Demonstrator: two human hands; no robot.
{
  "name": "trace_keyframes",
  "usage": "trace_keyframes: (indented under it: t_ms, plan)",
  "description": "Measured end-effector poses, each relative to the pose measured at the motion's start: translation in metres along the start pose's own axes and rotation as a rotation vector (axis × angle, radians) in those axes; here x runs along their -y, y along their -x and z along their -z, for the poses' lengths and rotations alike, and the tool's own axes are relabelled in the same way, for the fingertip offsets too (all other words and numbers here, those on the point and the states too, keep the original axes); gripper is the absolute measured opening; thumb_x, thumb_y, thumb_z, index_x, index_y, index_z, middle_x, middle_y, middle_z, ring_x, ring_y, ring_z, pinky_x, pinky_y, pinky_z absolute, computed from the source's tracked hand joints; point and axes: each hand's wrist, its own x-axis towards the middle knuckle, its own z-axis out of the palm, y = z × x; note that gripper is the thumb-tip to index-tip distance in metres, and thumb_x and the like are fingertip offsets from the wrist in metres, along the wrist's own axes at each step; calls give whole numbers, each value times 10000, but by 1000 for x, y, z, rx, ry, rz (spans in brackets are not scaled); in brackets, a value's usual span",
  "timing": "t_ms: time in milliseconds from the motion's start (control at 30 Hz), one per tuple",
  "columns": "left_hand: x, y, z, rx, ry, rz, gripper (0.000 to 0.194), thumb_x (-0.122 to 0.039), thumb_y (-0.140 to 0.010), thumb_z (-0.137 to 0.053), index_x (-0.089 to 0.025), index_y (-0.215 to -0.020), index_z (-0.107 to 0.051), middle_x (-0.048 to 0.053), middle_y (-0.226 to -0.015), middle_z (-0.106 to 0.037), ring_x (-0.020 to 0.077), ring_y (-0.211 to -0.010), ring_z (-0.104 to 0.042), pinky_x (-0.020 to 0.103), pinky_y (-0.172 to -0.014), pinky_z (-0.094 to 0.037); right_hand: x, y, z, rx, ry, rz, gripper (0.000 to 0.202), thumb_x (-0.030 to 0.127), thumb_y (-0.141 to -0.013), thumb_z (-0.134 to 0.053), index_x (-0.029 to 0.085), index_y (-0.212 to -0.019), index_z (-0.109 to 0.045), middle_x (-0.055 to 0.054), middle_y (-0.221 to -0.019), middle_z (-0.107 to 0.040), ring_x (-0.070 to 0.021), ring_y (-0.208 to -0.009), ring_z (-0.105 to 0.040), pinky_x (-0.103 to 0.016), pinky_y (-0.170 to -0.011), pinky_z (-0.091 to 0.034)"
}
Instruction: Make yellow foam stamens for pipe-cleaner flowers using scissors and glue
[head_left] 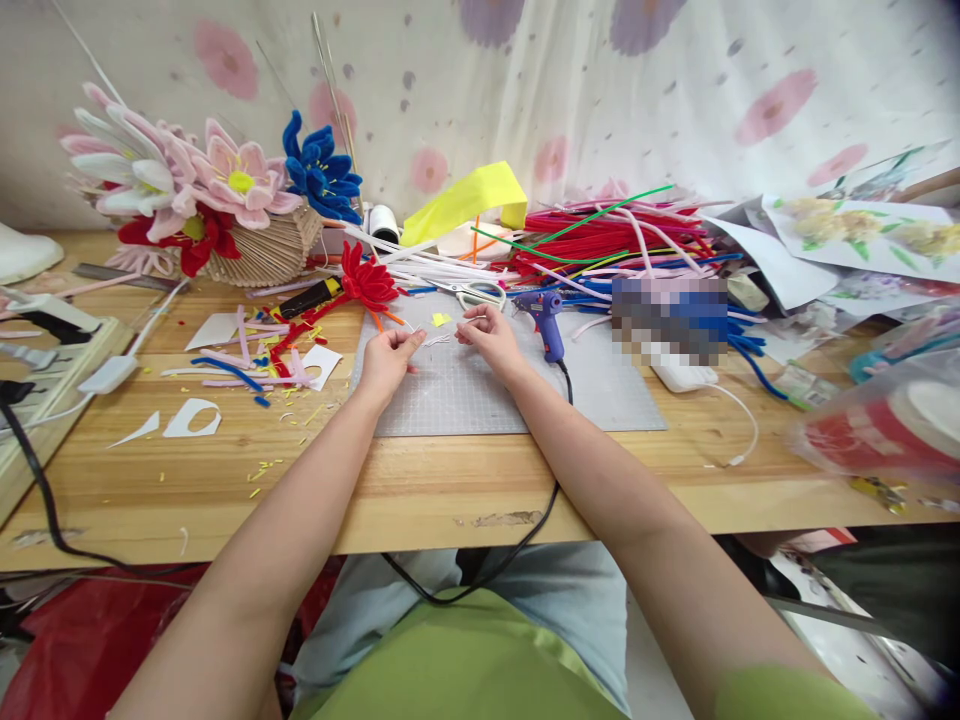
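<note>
Over the grey cutting mat (465, 415), my left hand (388, 365) is closed in a pinch, with thin white strands (437, 341) at its fingertips. My right hand (491, 340) faces it a short gap away, fingertips pressed together; whatever they grip is too small to make out. A small yellow piece (441, 320) lies on the mat just beyond the hands. Behind my right hand rest white-handled scissors (480, 295). To its right is a purple glue gun (549, 325) with a black cord. A red fuzzy flower (369, 280) lies behind my left hand.
Fuzzy flowers in a woven basket (262, 250) stand back left. Red and other coloured fuzzy stems (622, 235) are heaped at the back. Scraps (251, 360) and paper offcuts (193, 417) litter the left. A bagged cup (862, 430) stands right; a power strip (45, 400) sits left.
</note>
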Motion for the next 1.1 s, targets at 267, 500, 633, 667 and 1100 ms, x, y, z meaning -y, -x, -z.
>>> trace_keyframes:
  t_ms: [267, 500, 633, 667, 1100]
  plan:
    - [-10, 8, 2, 121, 74, 105, 292, -371, -578, -749, -122, -716, -688, -82, -450, -314, 38, -436, -278, 182, -405, -421, 1, 4, -2, 63, -19, -5, 324, 353, -663, -658, 220, -860, -439, 64, -639, -616, -98, -607, -594, -281, -672, -481]
    - [-12, 13, -1, 149, 39, 107, 394, -429, -461, -808, -122, -680, -693, -62, -466, -376, 57, -487, -363, 191, -411, -393, 1, 14, -21, 220, -32, -9, 465, 296, -553, -742, 222, -887, -427, 67, -696, -641, -112, -673, -623, -295, -715, -489]
    - [-12, 10, -1, 171, 24, 107, 411, -456, -506, -787, -124, -726, -684, -63, -482, -391, 53, -486, -361, 193, -437, -402, -1, 14, -23, 149, 73, 0, 424, 275, -592, -713, 228, -874, -400, 90, -634, -618, -109, -596, -597, -294, -677, -485]
    - [-11, 8, 1, 149, 38, 92, 410, -453, -527, -778, -131, -758, -676, -59, -512, -418, 51, -486, -365, 195, -443, -410, -2, 14, -22, 142, 107, 8, 416, 262, -597, -707, 230, -873, -397, 92, -629, -615, -111, -592, -596, -292, -668, -482]
    - [-15, 9, 15, 91, -652, -667, 182, -223, -707, -669, -215, -867, -583, 36, -973, -636, 192, -1003, -548, 322, -916, -411, 10, 24, -16, 190, 552, 210, 315, 147, -703, -593, 236, -952, -421, 38, -745, -651, -143, -696, -627, -301, -715, -461]
